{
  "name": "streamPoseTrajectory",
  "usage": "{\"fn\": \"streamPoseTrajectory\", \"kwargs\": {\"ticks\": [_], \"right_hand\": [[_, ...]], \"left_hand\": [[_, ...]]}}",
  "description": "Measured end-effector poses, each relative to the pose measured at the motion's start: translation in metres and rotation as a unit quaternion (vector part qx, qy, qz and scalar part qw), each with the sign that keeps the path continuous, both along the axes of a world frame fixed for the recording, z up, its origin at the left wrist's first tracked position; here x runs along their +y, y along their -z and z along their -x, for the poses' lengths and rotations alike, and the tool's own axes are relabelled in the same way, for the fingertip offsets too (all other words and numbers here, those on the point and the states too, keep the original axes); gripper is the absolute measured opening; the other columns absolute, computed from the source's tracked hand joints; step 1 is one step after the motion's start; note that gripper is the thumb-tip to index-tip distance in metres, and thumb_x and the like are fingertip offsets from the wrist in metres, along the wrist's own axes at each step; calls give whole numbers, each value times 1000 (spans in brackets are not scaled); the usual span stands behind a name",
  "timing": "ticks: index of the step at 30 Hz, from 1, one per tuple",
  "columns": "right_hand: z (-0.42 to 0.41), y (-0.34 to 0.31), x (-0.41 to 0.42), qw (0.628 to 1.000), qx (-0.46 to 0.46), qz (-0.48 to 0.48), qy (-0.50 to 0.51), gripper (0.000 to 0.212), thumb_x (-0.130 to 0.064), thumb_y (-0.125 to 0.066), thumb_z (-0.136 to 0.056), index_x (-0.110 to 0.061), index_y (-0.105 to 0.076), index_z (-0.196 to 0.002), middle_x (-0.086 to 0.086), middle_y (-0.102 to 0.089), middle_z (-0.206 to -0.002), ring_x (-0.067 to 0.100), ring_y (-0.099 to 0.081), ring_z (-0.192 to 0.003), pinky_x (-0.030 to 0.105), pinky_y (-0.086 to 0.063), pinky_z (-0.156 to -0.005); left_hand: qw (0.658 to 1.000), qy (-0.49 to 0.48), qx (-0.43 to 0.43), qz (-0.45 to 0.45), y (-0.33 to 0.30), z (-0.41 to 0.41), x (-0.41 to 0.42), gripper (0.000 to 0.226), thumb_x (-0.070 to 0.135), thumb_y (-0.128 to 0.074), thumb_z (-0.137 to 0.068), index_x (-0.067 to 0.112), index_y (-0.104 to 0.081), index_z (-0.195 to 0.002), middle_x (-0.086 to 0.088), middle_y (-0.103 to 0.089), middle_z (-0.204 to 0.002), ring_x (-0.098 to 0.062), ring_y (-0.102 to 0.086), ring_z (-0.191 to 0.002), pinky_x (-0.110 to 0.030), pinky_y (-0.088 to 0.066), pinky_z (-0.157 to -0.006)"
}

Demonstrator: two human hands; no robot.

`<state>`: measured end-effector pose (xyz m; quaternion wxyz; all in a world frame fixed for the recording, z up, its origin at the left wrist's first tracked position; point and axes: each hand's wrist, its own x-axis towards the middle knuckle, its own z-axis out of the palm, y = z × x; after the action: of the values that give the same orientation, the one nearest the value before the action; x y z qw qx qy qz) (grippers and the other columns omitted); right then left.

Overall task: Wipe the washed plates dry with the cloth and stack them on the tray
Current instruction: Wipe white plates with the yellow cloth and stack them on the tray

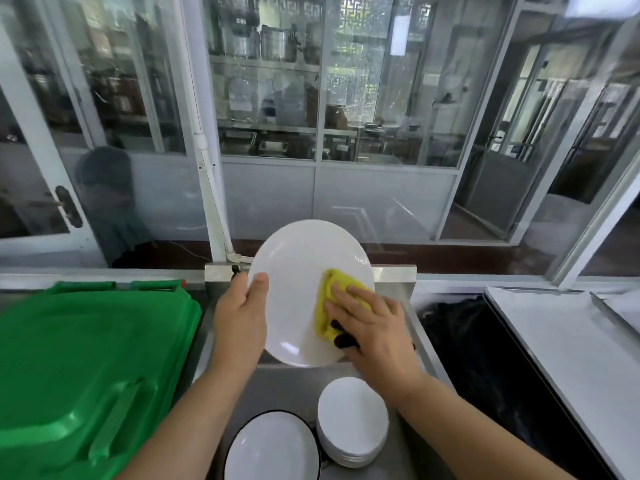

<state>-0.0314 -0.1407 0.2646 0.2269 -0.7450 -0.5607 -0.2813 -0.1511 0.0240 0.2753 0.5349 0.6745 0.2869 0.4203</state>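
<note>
Nearest to us stand a black-rimmed plate (273, 448) and, just on its right, a stack of white plates (351, 424), on a steel surface; we cannot tell if this is the tray. Above them we hold the large white plate (298, 289) tilted toward us, so that its face is easy to wipe. Our left hand (242, 313) grips its left rim, thumb on the face, other fingers hidden behind. Our right hand (367, 320) presses the yellow cloth (332, 292) on the right part, fingers flat and slightly spread. The plate looks smooth, glossy and clean. On the left is a green lid (86, 368); far behind, glass partitions.
</note>
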Motion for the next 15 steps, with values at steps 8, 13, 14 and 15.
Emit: {"fn": "streamPoseTrajectory", "kwargs": {"ticks": [8,13,14,15], "right_hand": [[8,-37,60,997,55,-60,4,67,-7,-63,-65,-16,-58,-132,1,-51,-140,28,-50,-123,39,-35,-88],[29,-20,75,997,33,-36,-68,68,-12,-49,-67,-17,-54,-135,-6,-46,-144,21,-44,-127,40,-34,-88],[30,-12,73,996,16,-35,-85,65,-10,-50,-68,-17,-57,-132,-7,-47,-143,20,-46,-125,40,-35,-87],[30,-4,70,994,0,-39,-101,60,-7,-51,-71,-17,-60,-129,-8,-48,-142,20,-47,-122,41,-37,-85]], "left_hand": [[999,28,39,-19,-4,-1,14,31,66,-37,-76,47,-58,-86,22,-64,-84,-7,-62,-77,-38,-52,-69],[1000,16,-16,5,-12,-11,20,22,51,-44,-87,37,-60,-80,16,-65,-75,2,-58,-64,-30,-44,-62],[999,16,-28,10,-14,-12,22,18,43,-46,-92,39,-61,-81,17,-66,-77,4,-59,-66,-28,-44,-63],[999,17,-34,10,-16,-13,24,20,37,-47,-95,42,-61,-82,19,-66,-80,5,-60,-69,-27,-44,-64]]}}
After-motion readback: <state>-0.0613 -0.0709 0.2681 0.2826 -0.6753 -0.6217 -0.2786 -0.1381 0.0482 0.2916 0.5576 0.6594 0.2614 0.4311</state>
